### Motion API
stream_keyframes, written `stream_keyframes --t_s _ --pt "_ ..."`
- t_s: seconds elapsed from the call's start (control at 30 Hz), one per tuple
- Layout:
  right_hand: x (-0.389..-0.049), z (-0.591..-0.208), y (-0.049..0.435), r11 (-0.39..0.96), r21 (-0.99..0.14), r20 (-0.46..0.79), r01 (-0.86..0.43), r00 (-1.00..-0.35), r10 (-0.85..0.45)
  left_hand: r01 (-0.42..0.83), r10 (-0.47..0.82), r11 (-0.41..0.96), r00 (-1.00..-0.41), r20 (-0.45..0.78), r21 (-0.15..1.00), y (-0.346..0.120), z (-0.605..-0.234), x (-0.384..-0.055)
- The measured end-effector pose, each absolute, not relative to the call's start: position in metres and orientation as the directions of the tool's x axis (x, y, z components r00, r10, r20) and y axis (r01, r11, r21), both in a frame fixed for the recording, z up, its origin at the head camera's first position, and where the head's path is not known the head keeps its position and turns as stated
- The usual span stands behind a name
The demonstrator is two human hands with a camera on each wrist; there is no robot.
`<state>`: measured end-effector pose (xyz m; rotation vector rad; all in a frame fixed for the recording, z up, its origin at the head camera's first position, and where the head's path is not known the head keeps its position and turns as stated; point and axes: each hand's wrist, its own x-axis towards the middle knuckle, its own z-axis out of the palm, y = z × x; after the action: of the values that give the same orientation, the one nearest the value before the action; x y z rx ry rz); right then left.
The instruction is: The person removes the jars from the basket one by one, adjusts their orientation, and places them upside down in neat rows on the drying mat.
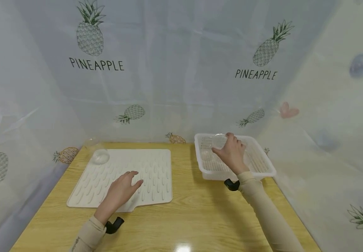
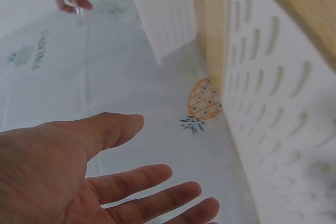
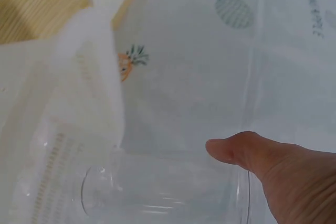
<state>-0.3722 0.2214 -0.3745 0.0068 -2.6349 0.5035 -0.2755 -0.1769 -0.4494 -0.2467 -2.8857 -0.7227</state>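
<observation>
My right hand [image 1: 232,152] grips a clear drinking glass [image 1: 219,140] over the white plastic basket [image 1: 214,175] on the right. From the right wrist, the thumb [image 3: 236,150] presses against the side of the see-through glass [image 3: 163,198], near its rim. My left hand [image 1: 121,189] hovers above the white ridged drying mat [image 1: 150,175], fingers spread and nothing in them. In the left wrist view that hand [image 2: 105,182] has its thumb well apart from the fingers. Another clear glass [image 1: 100,157] stands at the mat's far left corner.
More clear glassware [image 1: 206,155] shows inside the basket, partly hidden by my right hand. Mat and basket sit apart on a wood-grain table [image 1: 184,206]. A pineapple-print curtain [image 1: 175,87] closes off the back and both sides.
</observation>
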Motion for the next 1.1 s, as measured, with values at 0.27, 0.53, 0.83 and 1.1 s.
stream_keyframes --t_s 0.27,0.53,0.83,1.1 --pt "-0.359 -0.36 0.2 0.904 -0.348 0.528 -0.247 -0.849 -0.029 0.238 0.134 0.856 -0.959 0.248 0.46 -0.161 -0.423 -0.291" --pt "-0.352 -0.357 0.184 0.899 -0.212 0.637 -0.382 -0.752 -0.169 0.301 0.174 0.804 -0.944 0.28 0.513 -0.137 -0.398 -0.302" --pt "-0.343 -0.358 0.158 0.916 0.012 0.702 -0.4 -0.649 -0.293 0.462 0.265 0.679 -0.879 0.397 0.571 -0.087 -0.369 -0.314" --pt "-0.335 -0.369 0.13 0.87 0.119 0.718 -0.478 -0.564 -0.407 0.509 0.308 0.65 -0.855 0.417 0.564 -0.061 -0.363 -0.32"
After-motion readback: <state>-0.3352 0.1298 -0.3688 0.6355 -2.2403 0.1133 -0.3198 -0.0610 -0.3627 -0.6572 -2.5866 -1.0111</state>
